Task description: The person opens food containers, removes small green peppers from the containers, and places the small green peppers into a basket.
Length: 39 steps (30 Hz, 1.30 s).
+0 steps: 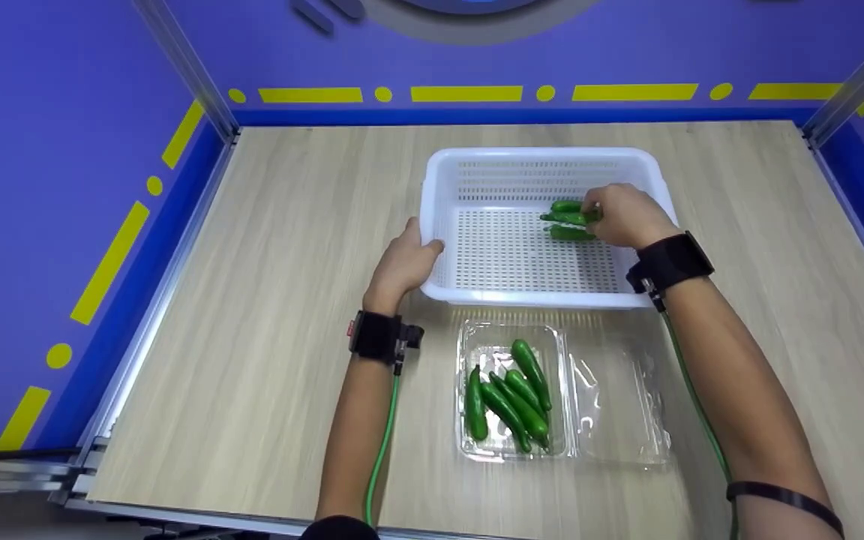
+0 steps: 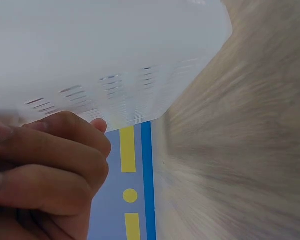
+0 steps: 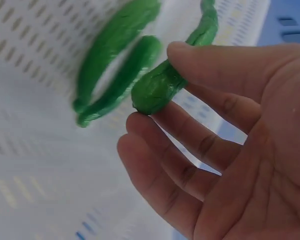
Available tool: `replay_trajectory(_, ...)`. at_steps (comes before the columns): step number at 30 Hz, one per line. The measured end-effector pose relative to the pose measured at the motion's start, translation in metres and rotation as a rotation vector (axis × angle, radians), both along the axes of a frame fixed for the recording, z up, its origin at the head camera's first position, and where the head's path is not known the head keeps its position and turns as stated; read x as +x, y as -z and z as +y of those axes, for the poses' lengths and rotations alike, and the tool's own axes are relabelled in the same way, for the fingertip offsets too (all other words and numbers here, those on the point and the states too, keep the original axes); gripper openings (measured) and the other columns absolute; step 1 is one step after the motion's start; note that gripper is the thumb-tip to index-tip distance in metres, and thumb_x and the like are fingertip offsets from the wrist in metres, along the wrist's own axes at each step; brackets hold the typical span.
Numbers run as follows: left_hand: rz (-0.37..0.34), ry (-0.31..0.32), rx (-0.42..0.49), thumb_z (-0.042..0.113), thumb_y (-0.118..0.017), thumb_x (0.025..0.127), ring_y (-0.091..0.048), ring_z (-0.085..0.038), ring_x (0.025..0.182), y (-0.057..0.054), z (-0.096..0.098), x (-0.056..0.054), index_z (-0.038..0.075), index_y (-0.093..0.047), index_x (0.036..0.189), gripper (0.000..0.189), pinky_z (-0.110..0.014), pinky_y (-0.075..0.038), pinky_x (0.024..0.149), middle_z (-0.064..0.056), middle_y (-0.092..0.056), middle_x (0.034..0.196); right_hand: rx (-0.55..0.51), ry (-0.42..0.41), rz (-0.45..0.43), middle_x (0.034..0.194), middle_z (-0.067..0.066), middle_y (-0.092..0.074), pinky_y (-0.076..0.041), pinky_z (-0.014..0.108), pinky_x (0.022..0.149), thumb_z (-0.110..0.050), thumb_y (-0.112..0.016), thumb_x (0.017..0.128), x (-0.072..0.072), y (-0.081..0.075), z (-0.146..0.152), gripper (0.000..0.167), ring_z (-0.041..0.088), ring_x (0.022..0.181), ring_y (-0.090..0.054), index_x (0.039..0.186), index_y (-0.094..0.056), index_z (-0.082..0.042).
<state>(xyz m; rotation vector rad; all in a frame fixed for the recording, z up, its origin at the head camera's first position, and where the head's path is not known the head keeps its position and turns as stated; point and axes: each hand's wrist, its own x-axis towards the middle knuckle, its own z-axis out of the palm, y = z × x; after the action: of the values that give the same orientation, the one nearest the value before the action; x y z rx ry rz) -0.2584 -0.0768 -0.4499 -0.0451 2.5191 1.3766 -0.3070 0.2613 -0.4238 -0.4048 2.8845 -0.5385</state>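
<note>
My left hand [image 1: 404, 261] grips the left rim of a white plastic basket [image 1: 544, 300], thumb over the edge and fingers curled outside its wall. Inside the basket, toward the right, my right hand [image 1: 625, 215] pinches a green chili pepper [image 3: 157, 90] between thumb and fingers. Beside it, two more green chili peppers [image 3: 115, 45] lie on the slotted basket floor. In front of the basket, an open clear plastic clamshell box [image 1: 469, 448] holds several green chili peppers [image 1: 505, 409]. The fingertips of my right hand are partly hidden in the head view.
The clamshell's clear lid [image 1: 619, 405] lies folded out to the right on the wooden table [image 1: 289, 300]. Blue walls with yellow marks [image 1: 466, 94] enclose the back and sides. Green cables [image 1: 385, 450] run along both forearms from the wrist cameras.
</note>
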Motion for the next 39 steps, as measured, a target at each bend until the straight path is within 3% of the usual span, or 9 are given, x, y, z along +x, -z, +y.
replay_trajectory(15,0.008,-0.014,-0.009,0.028,-0.049,0.103,-0.07,-0.024,0.099,0.001,0.0,0.001,0.011,-0.04,0.147,0.048,-0.041,-0.055,0.085,-0.013,-0.067,0.121,0.023,0.045,-0.036,0.113,0.026,-0.069,-0.048,0.055,0.088,-0.004,-0.07,0.087,-0.01,0.009,0.001,0.026,0.038,0.097,-0.061,0.113,-0.071,0.003)
replay_trajectory(22,0.015,-0.011,0.0,0.027,-0.05,0.103,-0.07,-0.025,0.097,0.001,0.0,0.001,0.01,-0.042,0.143,0.044,-0.04,-0.055,0.082,-0.013,-0.068,0.117,0.074,0.024,-0.045,0.112,0.026,-0.07,-0.049,0.055,0.09,-0.005,-0.069,0.086,-0.016,0.013,0.0,0.027,0.039,0.096,-0.062,0.111,-0.071,0.004)
replay_trajectory(39,-0.01,-0.014,0.004,0.027,-0.049,0.103,-0.07,-0.024,0.1,0.0,0.001,0.0,0.012,-0.04,0.148,0.049,-0.04,-0.055,0.085,-0.013,-0.067,0.123,0.144,0.028,-0.1,0.118,0.025,-0.069,-0.05,0.053,0.089,-0.001,-0.06,0.087,-0.015,0.011,-0.002,0.034,0.035,0.095,-0.06,0.118,-0.071,0.003)
